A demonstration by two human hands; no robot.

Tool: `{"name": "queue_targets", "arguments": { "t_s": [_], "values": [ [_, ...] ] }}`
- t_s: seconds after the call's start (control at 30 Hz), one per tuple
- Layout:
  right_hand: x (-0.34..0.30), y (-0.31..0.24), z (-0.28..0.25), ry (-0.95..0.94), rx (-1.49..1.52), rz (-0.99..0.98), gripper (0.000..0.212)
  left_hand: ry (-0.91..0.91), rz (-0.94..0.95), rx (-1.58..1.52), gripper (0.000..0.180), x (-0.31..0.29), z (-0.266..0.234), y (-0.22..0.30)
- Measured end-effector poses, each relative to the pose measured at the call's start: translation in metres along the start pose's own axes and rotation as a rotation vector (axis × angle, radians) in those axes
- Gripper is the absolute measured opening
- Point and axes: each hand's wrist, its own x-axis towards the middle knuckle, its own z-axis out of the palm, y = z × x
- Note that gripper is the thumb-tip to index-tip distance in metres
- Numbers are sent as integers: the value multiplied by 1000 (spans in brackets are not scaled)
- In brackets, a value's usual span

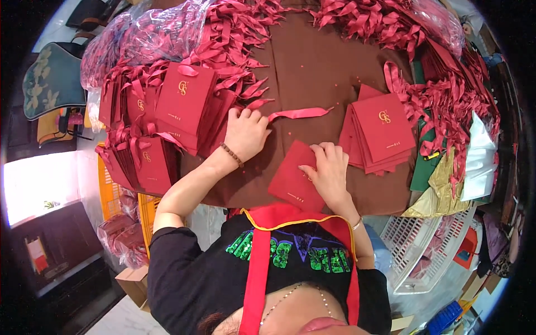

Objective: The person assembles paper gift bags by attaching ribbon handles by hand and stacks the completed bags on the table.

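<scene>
My left hand (245, 135) is closed, its fingers curled down beside the left-hand bags. A pinkish-red ribbon (301, 114) runs out to the right from its fingertips, which are partly hidden. My right hand (330, 172) grips a flat red paper bag (296, 177) with gold print, lying tilted at the near table edge. Its thumb rests on the bag's face, and its fingers bend over the right side. Left of my left hand, red paper bags (184, 97) with ribbon handles lie in overlapping stacks. Right of my right hand is a fanned pile of red bags (385, 125).
A brown cloth (304, 56) covers the table. Heaps of ribboned bags (368, 22) and clear plastic wrap (162, 33) line its far side. Gold wrapping (441, 190) and a white sheet (480, 159) lie at right. White plastic crates (419, 251) stand below, an orange crate (109, 184) at left.
</scene>
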Motion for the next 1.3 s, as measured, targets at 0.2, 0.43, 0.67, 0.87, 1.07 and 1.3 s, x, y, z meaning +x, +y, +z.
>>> {"name": "queue_targets", "arguments": {
  "t_s": [0.2, 0.43, 0.67, 0.87, 1.07, 1.3],
  "values": [
    [-2, -4, 1, -91, 83, -7, 47, 354, 115, -287, 19, 67, 34, 32],
    [-1, 15, -6, -86, 260, 3, 30, 233, 239, -333, 12, 90, 70, 43],
    [11, 20, -23, -425, 681, 322, 18, -205, -273, -1250, 17, 33, 10, 9],
    [15, 30, -21, -589, 716, 327, 27, -255, -246, -1215, 15, -15, 0, 41],
    [11, 30, -21, -608, 779, 343, 28, 110, -37, -940, 8, -27, 15, 69],
    [3, 32, -17, -545, 862, 378, 31, -180, -243, -1147, 10, -26, -2, 72]
  ]
}}
